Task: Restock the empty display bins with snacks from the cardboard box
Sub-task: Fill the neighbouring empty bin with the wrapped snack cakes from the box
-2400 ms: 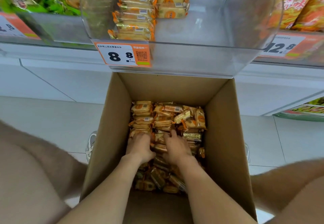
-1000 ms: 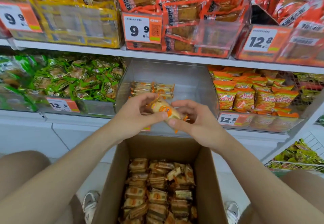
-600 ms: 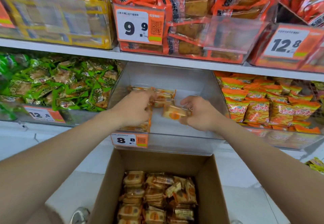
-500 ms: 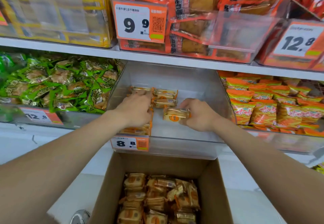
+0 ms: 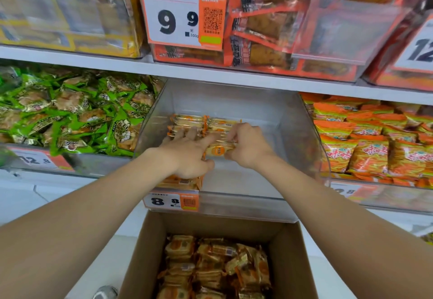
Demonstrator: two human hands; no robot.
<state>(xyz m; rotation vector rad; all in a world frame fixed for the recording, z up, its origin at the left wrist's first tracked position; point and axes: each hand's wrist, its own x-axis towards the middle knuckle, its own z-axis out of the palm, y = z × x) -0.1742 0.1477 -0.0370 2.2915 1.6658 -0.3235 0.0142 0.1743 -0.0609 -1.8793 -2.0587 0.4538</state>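
Light is bright and even, seemingly from above, with hardly a shadow: only soft dimness under my left grip [image 5: 187,153] and down inside the cardboard box [image 5: 150,256]. The walls of the clear bin [image 5: 302,134] carry a milky sheen, and the plastic fronts [image 5: 339,29] above the upper shelf [image 5: 70,53] glare pale. The packet [image 5: 218,150] pinched in my right grip [image 5: 246,146] is fairly sharp; the price tag [image 5: 35,159] at far left is smeared by blur. Shelf lines bow and my forearms [image 5: 70,240] swell toward the edges.
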